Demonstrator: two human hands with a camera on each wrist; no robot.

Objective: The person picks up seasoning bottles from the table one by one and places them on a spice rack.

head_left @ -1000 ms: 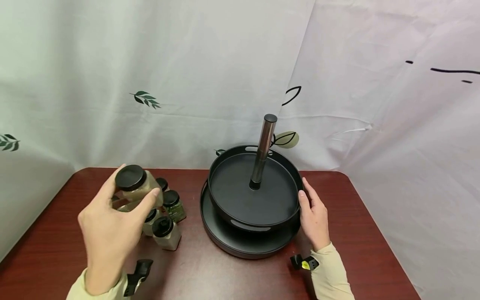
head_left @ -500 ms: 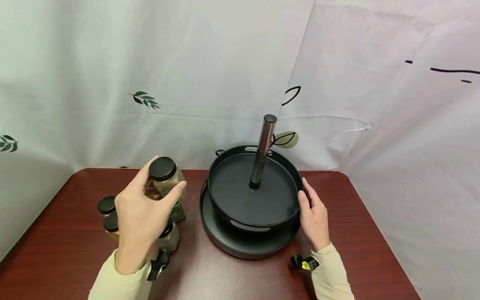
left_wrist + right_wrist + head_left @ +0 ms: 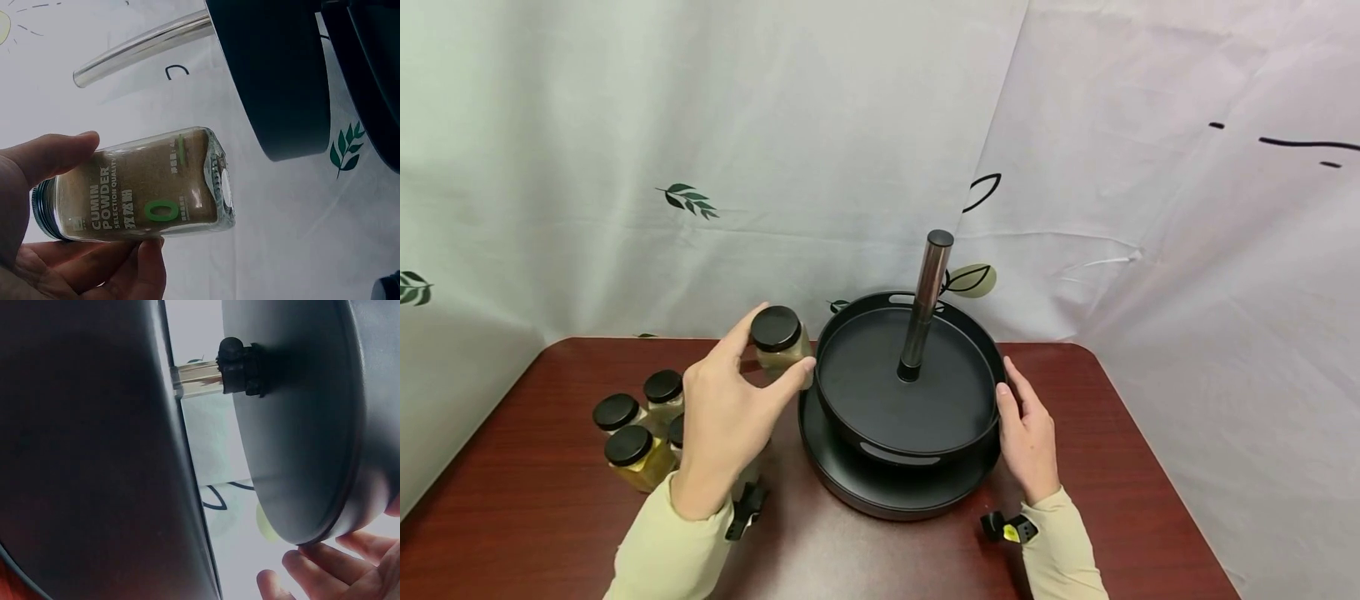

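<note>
My left hand (image 3: 722,408) pinches a cumin powder jar (image 3: 782,342) between thumb and fingers, off the table at the left rim of a black two-tier turntable rack. In the left wrist view, the glass jar (image 3: 150,187) shows brown powder, its label and a dark lid. The rack's round upper tray (image 3: 865,392) stands above a wider lower tray (image 3: 880,493), with a metal post (image 3: 931,283) rising from the middle. At the right side, my right hand (image 3: 1030,437) touches the upper tray's outer wall with nearly straight fingertips, seen closely in the right wrist view.
Several black-lidded spice jars stand at the left, including a yellow one (image 3: 643,462); my left hand and sleeve partly hide the group. The dark red table (image 3: 1120,500) ends at a pale curtain (image 3: 820,150) behind. Dark straps sit at both wrists.
My left hand has carried the cumin powder jar rightward, from above the other jars to the upper tray's left rim. The right hand and the rack look unmoved.
</note>
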